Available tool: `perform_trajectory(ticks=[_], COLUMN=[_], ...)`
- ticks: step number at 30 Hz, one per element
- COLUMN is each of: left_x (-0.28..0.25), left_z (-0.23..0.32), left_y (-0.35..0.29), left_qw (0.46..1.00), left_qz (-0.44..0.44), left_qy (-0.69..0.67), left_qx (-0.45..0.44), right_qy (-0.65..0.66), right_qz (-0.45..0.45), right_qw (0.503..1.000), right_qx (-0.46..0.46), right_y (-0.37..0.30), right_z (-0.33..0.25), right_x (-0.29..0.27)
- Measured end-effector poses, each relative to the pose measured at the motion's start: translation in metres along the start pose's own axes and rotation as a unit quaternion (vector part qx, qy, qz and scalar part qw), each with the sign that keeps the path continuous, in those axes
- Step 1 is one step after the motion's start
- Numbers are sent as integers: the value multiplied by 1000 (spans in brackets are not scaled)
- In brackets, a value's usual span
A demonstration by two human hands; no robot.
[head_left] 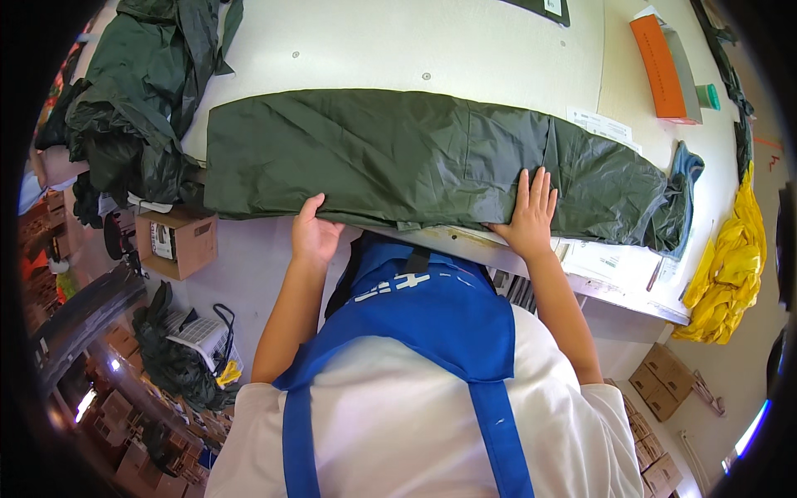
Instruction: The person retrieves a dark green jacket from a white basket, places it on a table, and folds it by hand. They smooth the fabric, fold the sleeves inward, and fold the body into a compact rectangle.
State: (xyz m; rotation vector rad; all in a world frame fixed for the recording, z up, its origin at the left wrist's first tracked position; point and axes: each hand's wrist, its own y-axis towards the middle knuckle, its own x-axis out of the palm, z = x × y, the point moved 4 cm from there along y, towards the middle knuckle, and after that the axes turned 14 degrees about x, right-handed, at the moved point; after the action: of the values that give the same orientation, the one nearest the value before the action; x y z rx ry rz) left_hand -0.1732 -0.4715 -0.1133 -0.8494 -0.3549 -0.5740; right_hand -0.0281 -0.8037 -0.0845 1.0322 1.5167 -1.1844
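A long, folded dark green waterproof garment (374,153) lies across the pale worktable, its near edge along the table's front. Its surface is shiny and creased, bunched at the right end. My left hand (317,239) grips that near edge, thumb on top and the fingers mostly hidden beneath the cloth. Farther right, my right hand (531,214) rests flat on the fabric, fingers stretched out and pointing away from me, beside a crosswise seam. Whether the garment is a jacket or trousers cannot be told.
Heaped dark green garments (137,91) hang over the table's left end. At the right are an orange box (660,66), a green tape roll (708,96), printed papers (599,126) and yellow cloth (730,266). An open carton (187,246) and a white basket (203,336) stand at lower left.
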Motion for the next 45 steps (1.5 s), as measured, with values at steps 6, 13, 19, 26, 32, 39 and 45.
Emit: perform_trajectory(ticks=[6, 13, 19, 26, 32, 39, 45], left_x=[51, 5, 47, 30, 43, 114, 388], left_z=[-47, -77, -73, -94, -63, 51, -80], left_y=[-68, -24, -54, -27, -22, -29, -166], left_qw=[979, 980, 978, 985, 976, 948, 578], left_qz=[-138, -101, -197, -143, -146, -264, -664], left_qy=[148, 168, 70, 95, -144, 1, 459], left_qx=[-14, -15, -16, 23, -67, 180, 115], right_qy=[12, 19, 8, 33, 58, 106, 262], right_qz=[14, 26, 14, 44, -6, 27, -36], right_qw=[1000, 999, 1000, 998, 997, 993, 964], right_qx=[-2, -3, 6, -14, -48, -41, -21], right_y=[1, 1, 1, 2, -19, -13, -19], right_z=[0, 1, 1, 1, 4, 8, 18], right_x=[5, 5, 5, 3, -5, 4, 38])
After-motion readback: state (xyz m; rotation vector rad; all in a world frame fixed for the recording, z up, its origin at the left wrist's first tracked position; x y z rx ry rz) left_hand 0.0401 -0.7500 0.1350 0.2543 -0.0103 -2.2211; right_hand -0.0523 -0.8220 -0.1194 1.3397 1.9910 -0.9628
